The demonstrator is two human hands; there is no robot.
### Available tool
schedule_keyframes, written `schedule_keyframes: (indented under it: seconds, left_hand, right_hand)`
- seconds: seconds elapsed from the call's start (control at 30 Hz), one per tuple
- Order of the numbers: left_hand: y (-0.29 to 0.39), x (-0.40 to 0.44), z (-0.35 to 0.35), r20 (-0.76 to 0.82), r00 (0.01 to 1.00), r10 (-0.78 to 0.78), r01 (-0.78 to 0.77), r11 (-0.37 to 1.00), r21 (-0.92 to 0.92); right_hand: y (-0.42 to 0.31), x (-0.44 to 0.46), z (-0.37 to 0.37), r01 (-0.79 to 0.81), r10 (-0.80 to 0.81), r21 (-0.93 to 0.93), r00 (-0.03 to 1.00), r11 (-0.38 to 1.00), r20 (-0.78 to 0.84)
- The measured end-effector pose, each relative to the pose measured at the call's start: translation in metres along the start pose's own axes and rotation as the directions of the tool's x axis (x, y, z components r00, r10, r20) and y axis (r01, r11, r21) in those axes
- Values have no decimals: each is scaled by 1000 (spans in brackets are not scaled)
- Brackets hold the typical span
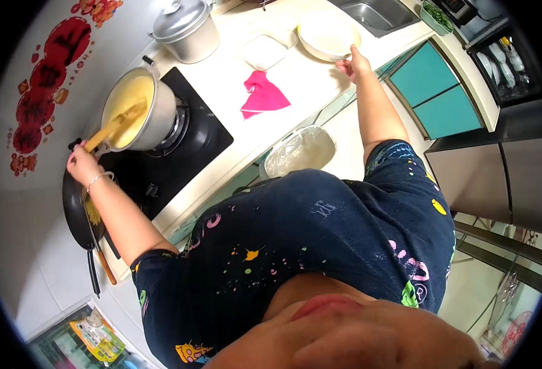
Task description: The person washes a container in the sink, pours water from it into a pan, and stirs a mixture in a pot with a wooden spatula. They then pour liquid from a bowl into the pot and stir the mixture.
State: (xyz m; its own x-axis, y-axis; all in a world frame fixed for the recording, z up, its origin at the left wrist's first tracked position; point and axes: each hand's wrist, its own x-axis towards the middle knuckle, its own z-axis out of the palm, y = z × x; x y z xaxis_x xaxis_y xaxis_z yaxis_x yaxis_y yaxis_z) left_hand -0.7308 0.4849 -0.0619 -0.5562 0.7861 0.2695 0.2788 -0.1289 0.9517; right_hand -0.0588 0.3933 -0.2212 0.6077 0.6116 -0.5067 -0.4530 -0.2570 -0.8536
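Observation:
My left hand [83, 166] is closed around the handle of a wooden spoon [112, 128]. The spoon's head rests in pale yellow contents inside a deep metal pot [162, 117], which stands tilted-looking on the black gas hob [206, 132]. At the far side of the counter, my right hand [354, 64] grips the rim of a wide, light-coloured bowl [326, 44], thumb on top and fingers curled below. What the bowl holds is hard to make out. Between the hands lie a pink cloth [263, 97] and a clear shallow container [268, 50].
A lidded metal pot [191, 38] stands behind the hob. A black pan [77, 206] and a strainer [93, 212] are by my left forearm. A lined bin [302, 150] sits below the counter edge. The sink [375, 13] and a basket of greens [437, 17] are at right.

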Motion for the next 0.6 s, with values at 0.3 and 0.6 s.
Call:
schedule_keyframes:
  seconds: [0.3,0.6]
  left_hand:
    - [-8,-4,-4,-142,986,91,-92,996,0]
    - [11,-12,2,-289,914,284,-253,957,139]
  right_hand:
    - [-1,45,13,-181,176,16,972,983,157]
    - [-18,41,-11,-235,241,-60,959,970,152]
